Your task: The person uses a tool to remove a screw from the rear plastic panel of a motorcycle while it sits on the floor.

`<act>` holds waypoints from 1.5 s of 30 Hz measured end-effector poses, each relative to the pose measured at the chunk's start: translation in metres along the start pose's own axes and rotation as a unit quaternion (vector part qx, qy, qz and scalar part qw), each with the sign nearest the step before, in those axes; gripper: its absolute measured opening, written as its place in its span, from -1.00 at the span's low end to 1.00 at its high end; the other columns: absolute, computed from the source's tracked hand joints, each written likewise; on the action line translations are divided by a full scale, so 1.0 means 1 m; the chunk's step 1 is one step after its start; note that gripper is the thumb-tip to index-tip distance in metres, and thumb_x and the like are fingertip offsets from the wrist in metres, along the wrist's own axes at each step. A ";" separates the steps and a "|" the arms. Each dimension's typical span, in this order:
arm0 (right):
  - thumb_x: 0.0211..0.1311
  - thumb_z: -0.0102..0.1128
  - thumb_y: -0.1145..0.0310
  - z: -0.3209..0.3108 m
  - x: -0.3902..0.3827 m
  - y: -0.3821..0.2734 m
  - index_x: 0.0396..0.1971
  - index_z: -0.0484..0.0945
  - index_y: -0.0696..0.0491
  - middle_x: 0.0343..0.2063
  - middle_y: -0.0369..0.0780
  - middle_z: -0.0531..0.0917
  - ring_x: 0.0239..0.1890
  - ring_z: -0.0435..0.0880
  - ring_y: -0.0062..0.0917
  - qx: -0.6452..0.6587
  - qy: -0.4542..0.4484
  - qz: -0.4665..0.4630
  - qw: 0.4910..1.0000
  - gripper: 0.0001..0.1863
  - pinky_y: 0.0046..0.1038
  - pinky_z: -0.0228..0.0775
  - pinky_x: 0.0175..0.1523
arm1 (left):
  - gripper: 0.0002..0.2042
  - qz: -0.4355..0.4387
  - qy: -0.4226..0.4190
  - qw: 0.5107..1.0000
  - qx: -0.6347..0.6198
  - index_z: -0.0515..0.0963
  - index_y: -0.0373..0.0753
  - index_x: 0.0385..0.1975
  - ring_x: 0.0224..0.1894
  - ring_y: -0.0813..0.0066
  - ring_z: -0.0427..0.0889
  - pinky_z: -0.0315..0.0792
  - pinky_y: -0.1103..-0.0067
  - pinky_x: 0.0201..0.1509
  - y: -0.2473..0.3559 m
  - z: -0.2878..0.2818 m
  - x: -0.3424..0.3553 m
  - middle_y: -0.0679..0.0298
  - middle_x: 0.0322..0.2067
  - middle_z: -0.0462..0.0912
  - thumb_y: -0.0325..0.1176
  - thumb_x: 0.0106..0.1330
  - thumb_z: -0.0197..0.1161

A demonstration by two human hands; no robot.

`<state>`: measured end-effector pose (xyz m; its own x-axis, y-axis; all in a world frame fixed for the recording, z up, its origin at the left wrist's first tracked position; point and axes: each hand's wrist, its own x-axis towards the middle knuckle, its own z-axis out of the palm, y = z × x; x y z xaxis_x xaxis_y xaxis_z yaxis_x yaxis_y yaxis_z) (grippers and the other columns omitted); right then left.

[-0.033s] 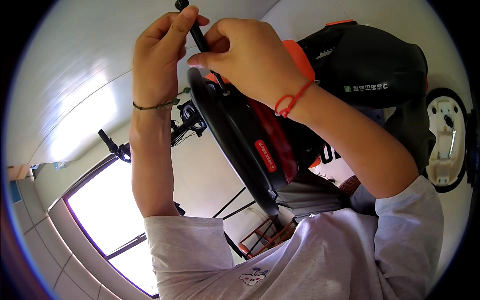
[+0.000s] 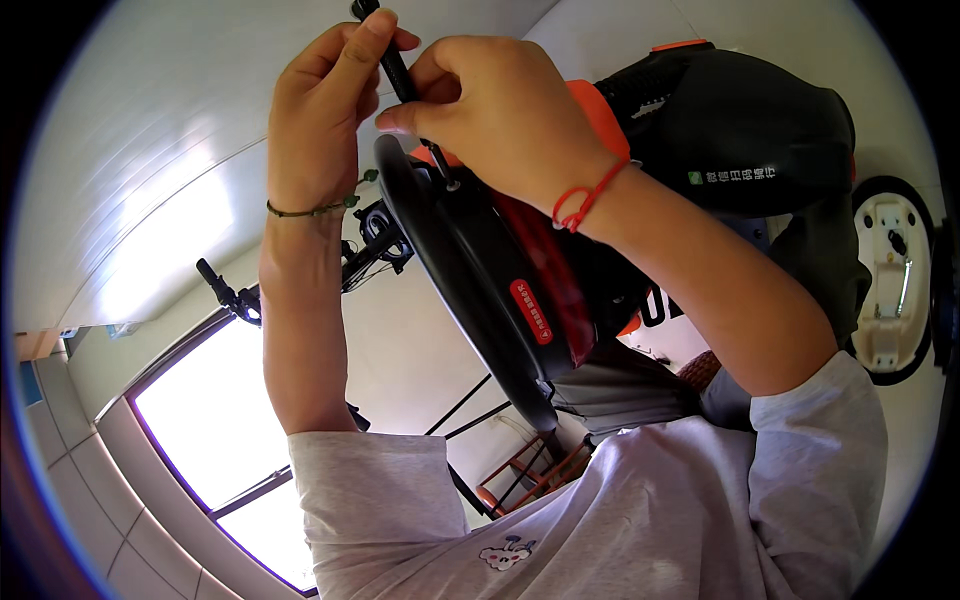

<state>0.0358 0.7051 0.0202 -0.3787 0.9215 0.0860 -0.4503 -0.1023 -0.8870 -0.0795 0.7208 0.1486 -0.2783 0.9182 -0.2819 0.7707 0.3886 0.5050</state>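
Observation:
Both my hands are raised around a slim black screwdriver (image 2: 398, 76). My left hand (image 2: 318, 120) is closed near its upper end, with the thumb pressed against it. Lower down, the fingers of my right hand (image 2: 505, 105) pinch the handle. A thin metal shaft (image 2: 436, 160) slants down from there to a small metal bolt (image 2: 453, 186). That bolt sits on the black plastic tail housing (image 2: 465, 255) of a bike-like vehicle. A dark red lamp strip (image 2: 545, 275) and a red label (image 2: 530, 311) are on the housing, beside a curved black bar (image 2: 415, 225).
Right of my hands is a large black seat-like piece (image 2: 800, 115) with an orange part (image 2: 597, 108) beside it. At far right stands an oval cream piece with a black rim (image 2: 880, 330). A handlebar grip (image 2: 212, 275) and window (image 2: 210, 420) are at left.
My left hand and wrist have shifted very slightly to the right. The right hand, the screwdriver and the housing look the same.

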 end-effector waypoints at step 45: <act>0.29 0.39 0.20 -0.013 0.007 0.007 -0.36 0.67 0.23 -0.50 -0.11 0.72 -0.46 0.70 -0.40 -0.045 -0.064 -0.007 0.997 -0.67 -0.40 0.49 -0.28 | -0.61 -0.036 -0.115 0.981 -0.150 0.60 -0.36 0.10 -0.51 0.71 0.15 0.10 0.68 -0.44 0.001 0.004 0.014 0.49 -0.49 0.28 -0.13 0.57 0.12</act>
<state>0.0402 0.7159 0.0087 -0.4758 0.8664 0.1517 -0.3844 -0.0497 -0.9218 -0.0800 0.7335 0.1424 -0.1630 0.8591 -0.4852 0.5403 0.4892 0.6847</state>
